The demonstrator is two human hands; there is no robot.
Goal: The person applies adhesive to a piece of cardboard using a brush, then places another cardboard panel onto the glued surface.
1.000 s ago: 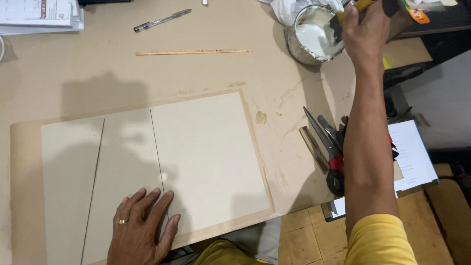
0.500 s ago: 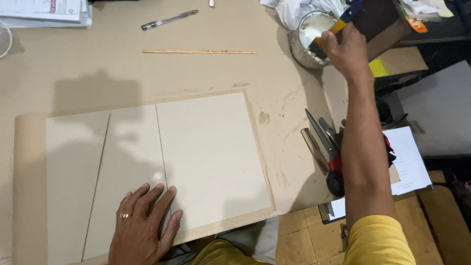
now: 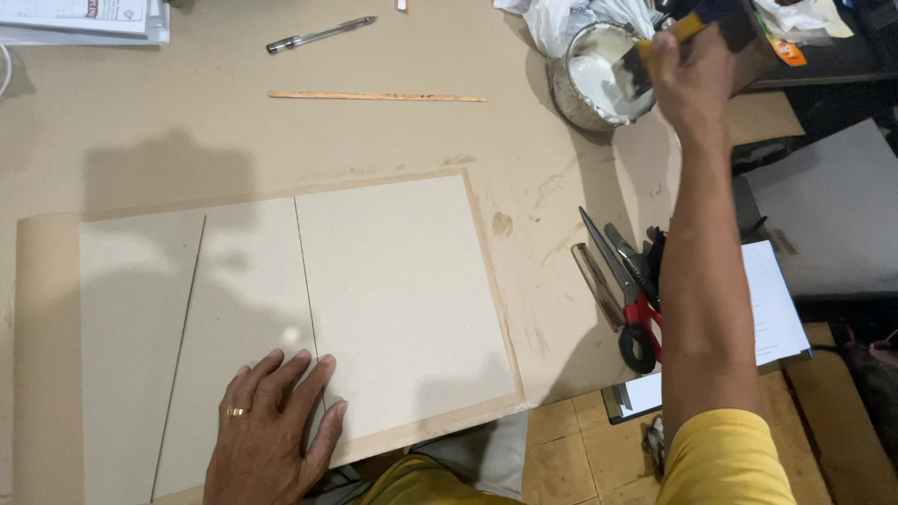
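- My left hand [image 3: 271, 435] lies open, flat on the grey boards [image 3: 299, 318].
- My right hand [image 3: 692, 79] grips a brush [image 3: 645, 56] at the glue tin [image 3: 589, 79].

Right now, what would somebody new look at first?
Probably the right hand at the top right, holding a yellow-handled brush over the round metal tin of white paste. Next, the pale grey cardboard panels on the brown paper sheet, with the left hand flat on them.
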